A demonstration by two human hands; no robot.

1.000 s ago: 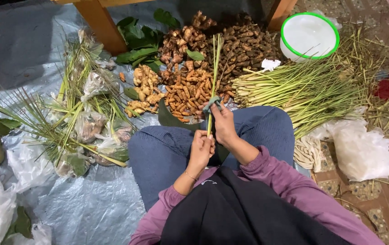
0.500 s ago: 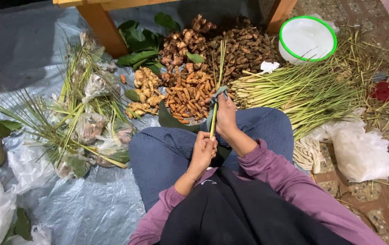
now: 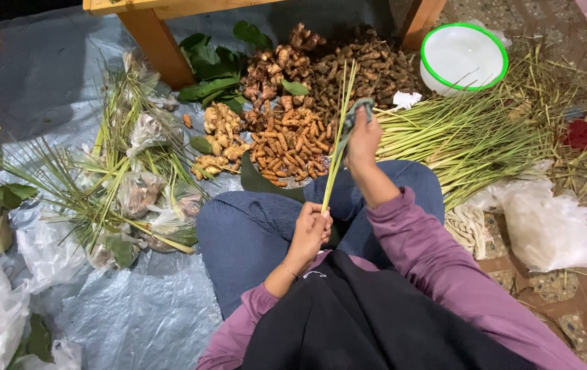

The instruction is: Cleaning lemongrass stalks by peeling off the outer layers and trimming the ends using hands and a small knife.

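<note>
Green lemongrass stalk point(image 3: 335, 147), long and thin, stands nearly upright over the person's lap, base pinched in the left hand point(image 3: 309, 231), whose grip is pressed together around it. Right hand point(image 3: 362, 140) is higher up the stalk, grip closed on a small grey-green cloth point(image 3: 355, 114) wrapped against the stalk. Person sits on a grey plastic sheet point(image 3: 136, 308) on the floor, in blue jeans and purple sleeves. Just ahead: pile of orange turmeric roots point(image 3: 286, 140), pale ginger pieces point(image 3: 221, 133), brown knobbly roots point(image 3: 369, 68). Bundle of green lemongrass stalks point(image 3: 465, 133) lies to the right, near a white bowl with green rim point(image 3: 463, 57). Trimmed green leaves and scraps point(image 3: 122, 178) lie left.
</note>
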